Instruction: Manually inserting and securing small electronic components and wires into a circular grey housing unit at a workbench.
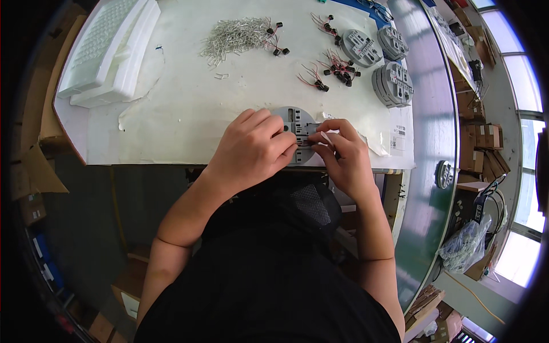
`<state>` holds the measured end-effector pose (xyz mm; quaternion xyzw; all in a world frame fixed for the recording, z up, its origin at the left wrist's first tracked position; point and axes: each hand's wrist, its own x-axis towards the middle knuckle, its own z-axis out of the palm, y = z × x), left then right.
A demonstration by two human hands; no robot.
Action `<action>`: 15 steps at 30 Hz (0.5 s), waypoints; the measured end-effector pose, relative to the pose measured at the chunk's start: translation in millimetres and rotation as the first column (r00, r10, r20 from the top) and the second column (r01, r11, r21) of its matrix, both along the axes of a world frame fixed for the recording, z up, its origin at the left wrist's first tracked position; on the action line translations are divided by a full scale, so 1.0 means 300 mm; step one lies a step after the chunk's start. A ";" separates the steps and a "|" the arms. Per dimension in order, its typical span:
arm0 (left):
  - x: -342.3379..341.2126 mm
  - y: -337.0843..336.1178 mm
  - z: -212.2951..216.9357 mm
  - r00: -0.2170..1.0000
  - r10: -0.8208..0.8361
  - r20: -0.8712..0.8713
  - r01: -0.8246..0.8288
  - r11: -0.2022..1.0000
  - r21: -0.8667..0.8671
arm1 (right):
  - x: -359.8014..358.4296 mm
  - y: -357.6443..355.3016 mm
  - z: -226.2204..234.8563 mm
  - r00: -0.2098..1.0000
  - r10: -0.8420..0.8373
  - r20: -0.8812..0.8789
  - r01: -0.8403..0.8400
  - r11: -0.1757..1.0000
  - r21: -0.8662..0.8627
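Observation:
A round grey plastic base point(295, 116) with dark slots lies at the table's near edge, between my two hands. My left hand point(251, 143) closes over its left side, fingertips resting on the middle of the part. My right hand point(347, 153) is at the base's right side. Its fingers are pinched around a small thin whitish piece point(326, 138), too small to name. Part of the base is covered by my fingers.
Farther back lie a heap of small metal U-shaped clips point(237, 37) and black round components with red wires point(342, 72). More grey bases point(393, 84) stand stacked at right. White foam trays point(103, 51) sit at left; a single base point(444, 174) lies beyond the table's right edge.

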<state>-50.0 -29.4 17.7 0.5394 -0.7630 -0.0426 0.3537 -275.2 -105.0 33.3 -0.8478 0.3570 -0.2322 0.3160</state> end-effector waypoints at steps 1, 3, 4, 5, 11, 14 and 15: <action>-0.003 0.001 -0.004 1.000 0.012 0.015 -0.012 1.000 -0.001 | 0.003 0.002 0.001 0.999 -0.007 -0.051 0.005 0.999 -0.043; -0.009 0.003 -0.014 0.998 0.037 0.044 -0.037 0.999 -0.004 | 0.009 0.006 0.015 0.996 -0.008 -0.084 0.002 0.997 -0.074; -0.017 0.005 -0.020 0.998 0.037 0.043 -0.037 0.999 -0.002 | 0.011 0.009 0.025 0.993 -0.010 -0.116 -0.003 0.994 -0.107; -0.031 0.008 -0.024 0.996 0.088 -0.018 -0.088 0.996 -0.007 | 0.015 0.011 0.033 0.989 -0.012 -0.147 -0.009 0.990 -0.142; -0.096 0.011 -0.067 0.950 0.248 -0.189 -0.256 0.966 -0.018 | 0.035 0.035 0.053 0.970 -0.042 -0.239 -0.012 0.976 -0.219; -0.095 0.010 -0.072 0.935 0.248 -0.254 -0.244 0.969 0.046 | 0.044 0.032 0.060 0.945 -0.051 -0.322 -0.027 0.972 -0.232; -0.091 0.007 -0.072 0.927 0.244 -0.285 -0.232 0.970 0.075 | 0.045 0.022 0.065 0.945 -0.021 -0.327 -0.052 0.976 -0.214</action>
